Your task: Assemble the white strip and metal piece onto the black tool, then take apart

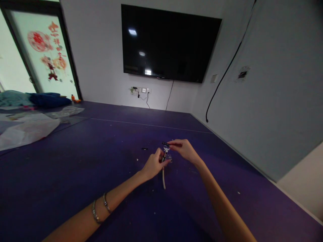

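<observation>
Two bracelets (94, 212) ring the left forearm. That left hand (152, 165) grips one black-and-silver part (165, 153) with one pale cable (164, 179); the right hand (184, 150) pinches its dark top, well inside the right edge of the purple surface (88, 174). I count one black scrap (144, 148) nearby, open room around.

The left hand (152, 164) grips a small silver-and-black fitting (165, 152) — a pale tube (163, 178) shows just below the hand — while the right hand (185, 150) pinches a dark strip (165, 144) at its far end. A small black piece (144, 148) lies on the purple surface (101, 174) near the left hand. Beyond, a dark television (169, 45) hangs on the wall (96, 50), a black cable (224, 74) hangs at right, and blue cloth (47, 99) lies beyond white sheeting (30, 134) at left
</observation>
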A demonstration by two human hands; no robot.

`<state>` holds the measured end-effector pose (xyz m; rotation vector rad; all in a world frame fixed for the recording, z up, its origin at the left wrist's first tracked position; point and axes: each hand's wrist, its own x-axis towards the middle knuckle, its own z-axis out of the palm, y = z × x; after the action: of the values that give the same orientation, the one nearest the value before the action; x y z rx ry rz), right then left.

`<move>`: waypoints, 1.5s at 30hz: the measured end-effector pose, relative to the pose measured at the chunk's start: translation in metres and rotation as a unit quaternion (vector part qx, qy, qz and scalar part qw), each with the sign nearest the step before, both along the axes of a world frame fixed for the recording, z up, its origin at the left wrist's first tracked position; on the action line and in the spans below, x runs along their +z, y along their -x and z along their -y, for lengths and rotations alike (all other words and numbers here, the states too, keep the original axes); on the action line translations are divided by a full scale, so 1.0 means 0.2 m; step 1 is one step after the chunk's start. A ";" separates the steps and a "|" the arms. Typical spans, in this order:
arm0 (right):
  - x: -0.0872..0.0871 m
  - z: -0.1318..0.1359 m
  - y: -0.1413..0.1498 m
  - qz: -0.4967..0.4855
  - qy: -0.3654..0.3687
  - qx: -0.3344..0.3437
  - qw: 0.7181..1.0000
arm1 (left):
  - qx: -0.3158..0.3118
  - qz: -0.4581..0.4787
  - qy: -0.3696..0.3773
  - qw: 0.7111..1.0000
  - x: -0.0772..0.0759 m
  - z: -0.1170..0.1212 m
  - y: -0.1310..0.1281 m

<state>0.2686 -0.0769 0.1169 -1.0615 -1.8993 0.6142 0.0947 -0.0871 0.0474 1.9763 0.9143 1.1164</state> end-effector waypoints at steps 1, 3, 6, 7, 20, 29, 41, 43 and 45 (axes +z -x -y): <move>0.01 0.01 0.00 -0.002 0.000 0.003 1.000 | 0.001 0.006 0.001 1.000 0.00 0.00 0.00; 0.02 0.02 0.01 -0.004 -0.002 0.007 1.000 | -0.001 0.021 0.005 1.000 0.01 0.00 0.00; 0.03 0.03 0.02 0.000 -0.009 0.014 1.000 | -0.005 0.036 0.009 0.999 0.02 0.00 0.00; 0.03 0.03 0.02 0.002 -0.012 0.018 1.000 | -0.006 0.037 0.010 0.999 0.02 0.00 0.01; 0.07 0.06 0.03 0.024 -0.025 0.023 0.999 | -0.009 0.039 0.026 0.999 0.03 0.01 0.01; 0.07 0.07 0.04 0.026 -0.031 0.024 0.999 | -0.014 0.045 0.039 0.998 0.03 0.00 0.01; 0.08 0.09 0.05 0.026 -0.036 0.027 0.999 | -0.036 0.088 0.066 0.993 0.03 0.00 0.00; 0.08 0.09 0.05 0.023 -0.032 0.025 0.999 | -0.033 0.092 0.075 0.992 0.04 0.00 0.00; 0.08 0.09 0.06 0.021 -0.027 0.024 0.999 | -0.029 0.098 0.083 0.991 0.03 0.00 -0.01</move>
<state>0.2575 -0.0942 0.1324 -1.0052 -1.9716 0.5686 0.0959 -0.0863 0.0543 1.7140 0.8131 1.1401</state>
